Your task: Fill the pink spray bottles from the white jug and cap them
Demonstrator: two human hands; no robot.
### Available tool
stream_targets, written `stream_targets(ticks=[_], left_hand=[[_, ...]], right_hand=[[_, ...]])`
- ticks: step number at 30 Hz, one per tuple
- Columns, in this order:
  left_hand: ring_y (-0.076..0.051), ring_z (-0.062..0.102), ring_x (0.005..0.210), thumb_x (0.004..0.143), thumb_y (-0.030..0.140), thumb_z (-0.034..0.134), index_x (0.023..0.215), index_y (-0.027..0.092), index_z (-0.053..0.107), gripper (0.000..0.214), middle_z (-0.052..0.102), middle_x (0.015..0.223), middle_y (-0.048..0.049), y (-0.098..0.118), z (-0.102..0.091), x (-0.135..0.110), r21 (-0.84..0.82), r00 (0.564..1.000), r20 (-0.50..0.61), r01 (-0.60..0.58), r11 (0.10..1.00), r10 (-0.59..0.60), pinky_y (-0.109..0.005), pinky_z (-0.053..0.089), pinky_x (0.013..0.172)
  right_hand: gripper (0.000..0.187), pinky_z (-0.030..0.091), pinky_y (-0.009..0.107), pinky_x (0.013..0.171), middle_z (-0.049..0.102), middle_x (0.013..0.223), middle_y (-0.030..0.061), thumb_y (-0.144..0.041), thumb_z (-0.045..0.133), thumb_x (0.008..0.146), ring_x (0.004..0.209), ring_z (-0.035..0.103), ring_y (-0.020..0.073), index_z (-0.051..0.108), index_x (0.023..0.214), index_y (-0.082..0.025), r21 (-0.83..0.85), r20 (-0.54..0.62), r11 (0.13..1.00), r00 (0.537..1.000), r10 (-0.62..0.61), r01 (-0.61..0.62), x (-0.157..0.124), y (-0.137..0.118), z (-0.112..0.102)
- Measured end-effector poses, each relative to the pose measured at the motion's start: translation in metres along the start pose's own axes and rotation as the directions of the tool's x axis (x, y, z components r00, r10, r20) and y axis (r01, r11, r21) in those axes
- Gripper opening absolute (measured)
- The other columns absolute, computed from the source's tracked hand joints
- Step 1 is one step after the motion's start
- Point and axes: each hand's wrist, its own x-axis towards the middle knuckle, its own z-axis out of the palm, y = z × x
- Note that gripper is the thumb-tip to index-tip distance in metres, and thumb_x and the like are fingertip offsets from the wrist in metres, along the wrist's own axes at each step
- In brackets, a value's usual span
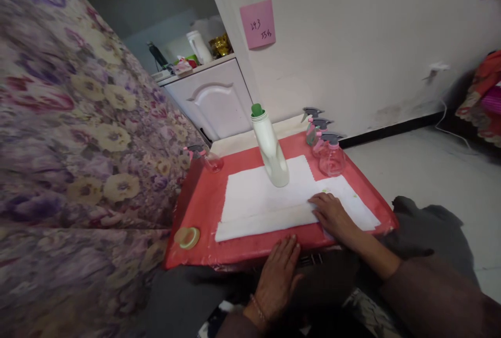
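Two open hands hold nothing: the right hand (332,216) lies flat on the white cloth (258,202) at centre frame. The left hand (278,273) rests spread at the near edge of the red table (199,197), just below the cloth.

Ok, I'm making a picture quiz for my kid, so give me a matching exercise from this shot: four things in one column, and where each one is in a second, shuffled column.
Things
1. white bottle
2. round lid
3. pink note
4. right hand

Places
A. stuck on the wall
B. lying flat on the right part of the white cloth
C. standing on the far side of the white cloth
D. at the near left corner of the red tray

Pairs: 1-C, 2-D, 3-A, 4-B
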Motion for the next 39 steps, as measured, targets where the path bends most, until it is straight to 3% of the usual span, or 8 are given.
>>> stream_targets(ticks=[4, 11, 21, 29, 34, 39], left_hand=[[-0.025, 0.02, 0.146, 0.09, 0.019, 0.056, 0.151, 0.019, 0.018, 0.072, 0.025, 0.158, -0.0108, 0.009, -0.003, 0.006, -0.027, 0.999, 0.041, -0.013, 1.0, 0.014, -0.048, 0.031, 0.117], [-0.028, 0.021, 0.146, 0.088, 0.018, 0.057, 0.151, 0.017, 0.017, 0.075, 0.024, 0.158, -0.0133, 0.011, 0.006, 0.002, 0.019, 0.998, -0.012, 0.06, 0.998, -0.06, -0.052, 0.034, 0.114], [-0.028, 0.032, 0.142, 0.085, 0.008, 0.05, 0.149, 0.016, 0.025, 0.069, 0.036, 0.153, -0.0144, -0.005, 0.001, -0.013, 0.11, 0.973, -0.127, 0.206, 0.972, -0.192, -0.052, 0.039, 0.11], [-0.03, 0.049, 0.13, 0.087, 0.01, 0.05, 0.141, 0.016, 0.04, 0.055, 0.051, 0.141, -0.0162, -0.017, 0.002, -0.016, 0.092, 0.96, -0.232, 0.181, 0.979, -0.156, -0.052, 0.047, 0.102], [-0.025, 0.059, 0.117, 0.092, 0.016, 0.047, 0.131, 0.02, 0.05, 0.039, 0.061, 0.127, -0.0126, -0.026, -0.017, -0.019, 0.005, 0.944, -0.289, 0.167, 0.986, -0.159, -0.044, 0.051, 0.098], [-0.025, 0.045, 0.132, 0.094, 0.014, 0.043, 0.143, 0.02, 0.035, 0.05, 0.047, 0.142, -0.014, -0.043, -0.046, -0.015, -0.025, 0.897, -0.344, 0.287, 0.958, -0.278, -0.045, 0.042, 0.108]], right_hand=[[0.029, 0.042, 0.04, 0.086, 0.061, 0.109, 0.0117, -0.013, 0.05, 0.088, 0.101, 0.052, 0.0275, 0.061, 0.115, -0.017, -0.018, 0.013, 1.0, 1.0, 0.009, -0.008, 0.001, 0.004, 0.001], [0.031, 0.042, 0.039, 0.084, 0.062, 0.099, 0.0101, -0.009, 0.047, 0.088, 0.095, 0.052, 0.0256, 0.064, 0.112, -0.018, 0.004, 0.039, 1.0, 0.999, 0.013, -0.013, 0.002, 0.003, -0.001], [0.022, 0.043, 0.038, 0.083, 0.063, 0.091, 0.0095, -0.007, 0.048, 0.085, 0.09, 0.054, 0.0246, 0.066, 0.092, -0.017, 0.126, -0.004, 0.992, 1.0, 0.021, -0.02, 0.003, 0.002, -0.008], [0.019, 0.044, 0.038, 0.083, 0.065, 0.091, 0.0081, -0.011, 0.047, 0.086, 0.09, 0.059, 0.024, 0.064, 0.093, -0.018, 0.229, -0.003, 0.973, 0.999, 0.039, -0.038, 0.001, -0.004, -0.018], [0.016, 0.048, 0.031, 0.076, 0.066, 0.086, 0.0057, -0.014, 0.05, 0.084, 0.081, 0.061, 0.0197, 0.064, 0.09, -0.018, 0.344, 0.038, 0.939, 0.999, 0.012, -0.025, -0.001, -0.011, -0.033], [0.017, 0.047, 0.029, 0.076, 0.067, 0.085, 0.004, -0.011, 0.051, 0.078, 0.082, 0.062, 0.0186, 0.065, 0.086, -0.017, 0.59, 0.254, 0.803, 0.963, -0.087, -0.083, -0.005, -0.019, -0.056]])
